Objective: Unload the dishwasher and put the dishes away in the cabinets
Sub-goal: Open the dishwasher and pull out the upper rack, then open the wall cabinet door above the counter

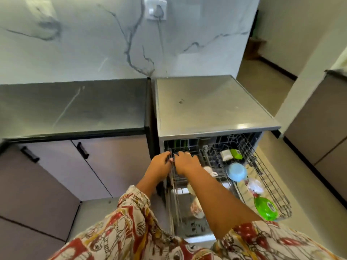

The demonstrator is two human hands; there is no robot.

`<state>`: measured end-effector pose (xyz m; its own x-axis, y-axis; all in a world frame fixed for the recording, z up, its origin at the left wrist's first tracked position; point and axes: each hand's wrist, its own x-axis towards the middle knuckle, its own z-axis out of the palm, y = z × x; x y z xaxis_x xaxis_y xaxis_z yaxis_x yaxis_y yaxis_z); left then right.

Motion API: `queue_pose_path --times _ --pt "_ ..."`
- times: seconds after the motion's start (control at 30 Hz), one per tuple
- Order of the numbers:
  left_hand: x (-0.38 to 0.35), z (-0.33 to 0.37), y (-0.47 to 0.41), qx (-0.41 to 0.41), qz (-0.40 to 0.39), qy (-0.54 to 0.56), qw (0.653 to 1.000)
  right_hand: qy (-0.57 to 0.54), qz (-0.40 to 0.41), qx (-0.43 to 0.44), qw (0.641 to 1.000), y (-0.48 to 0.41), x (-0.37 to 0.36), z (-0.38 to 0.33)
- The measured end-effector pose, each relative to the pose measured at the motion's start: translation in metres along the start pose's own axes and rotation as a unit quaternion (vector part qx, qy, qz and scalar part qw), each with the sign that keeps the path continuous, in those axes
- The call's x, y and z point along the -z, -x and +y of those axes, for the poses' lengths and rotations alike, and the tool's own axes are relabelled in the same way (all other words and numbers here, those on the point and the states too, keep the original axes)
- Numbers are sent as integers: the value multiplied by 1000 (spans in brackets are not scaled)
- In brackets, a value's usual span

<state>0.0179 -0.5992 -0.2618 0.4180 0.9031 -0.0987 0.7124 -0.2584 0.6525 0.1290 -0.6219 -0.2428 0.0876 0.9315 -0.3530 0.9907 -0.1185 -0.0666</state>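
Observation:
The dishwasher (pixel 206 104) stands open with its wire upper rack (pixel 277 192) pulled out. The rack holds a blue bowl (pixel 237 172), a white cup (pixel 210 170), a green plate (pixel 265 208), a white patterned dish (pixel 254 186) and small green and white containers (pixel 232 153). A patterned cup (pixel 196 207) lies lower down. My left hand (pixel 160 164) and my right hand (pixel 187 163) meet at the rack's rear left corner. The left hand's fingers close on a dark thin item (pixel 169 158). The right hand curls over the same spot, and what it grips is hidden.
A dark countertop (pixel 75 106) lies to the left over mauve cabinet doors (pixel 56 175) with black handles (pixel 82 150). A marble wall with a socket (pixel 155 9) rises behind. More cabinets (pixel 319 128) stand to the right across a strip of floor.

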Motion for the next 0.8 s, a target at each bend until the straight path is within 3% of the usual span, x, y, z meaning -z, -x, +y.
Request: queue_pose_path --times 0.2,0.43,0.57,0.8 --pt "96 -65 -20 -10 78 24 997 -3 75 45 996 -47 48 -103" --pt "262 -153 -77 0 188 17 982 15 185 82 979 -128 134 -245" --pt "377 -180 -95 -13 324 6 946 6 296 126 947 -163 201 -323" --pt "536 -157 -104 -92 477 -38 873 0 453 148 879 -186 324 -388"
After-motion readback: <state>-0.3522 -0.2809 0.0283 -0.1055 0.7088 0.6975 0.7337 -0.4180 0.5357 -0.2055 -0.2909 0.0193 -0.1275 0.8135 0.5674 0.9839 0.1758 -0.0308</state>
